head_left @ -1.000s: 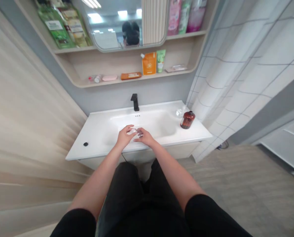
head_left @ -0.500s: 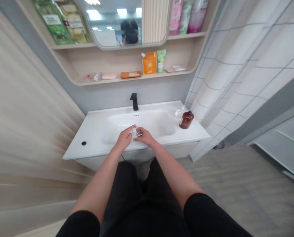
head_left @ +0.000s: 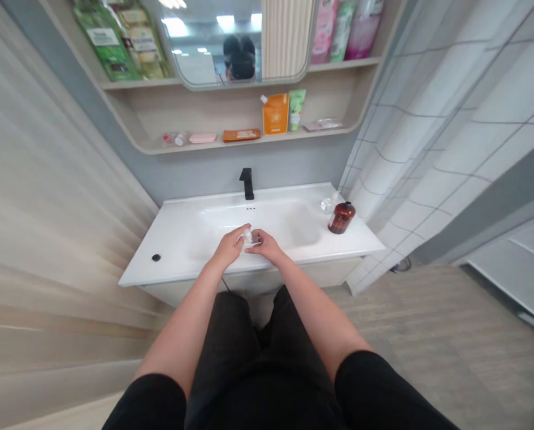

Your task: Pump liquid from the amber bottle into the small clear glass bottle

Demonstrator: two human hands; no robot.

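Note:
Over the front of the white sink basin (head_left: 267, 218), both hands are closed on a small clear bottle (head_left: 251, 239). My left hand (head_left: 229, 246) grips its whitish top end, fingers pointing forward. Wrapped round the clear body from the other side is my right hand (head_left: 267, 246). The bottle looks tilted onto its side, and fingers hide part of it. Its exact top is too small to make out.
A brown bottle (head_left: 341, 217) stands on the right of the counter, beside a clear pump bottle (head_left: 328, 205). A black round piece (head_left: 156, 258) lies at the left. Behind the basin rises a black faucet (head_left: 247, 184). Toiletries fill the shelf (head_left: 195, 107) above.
The view has shifted slightly, so everything appears a little further right. Both hands stay on the clear bottle, with only a slight change in its tilt.

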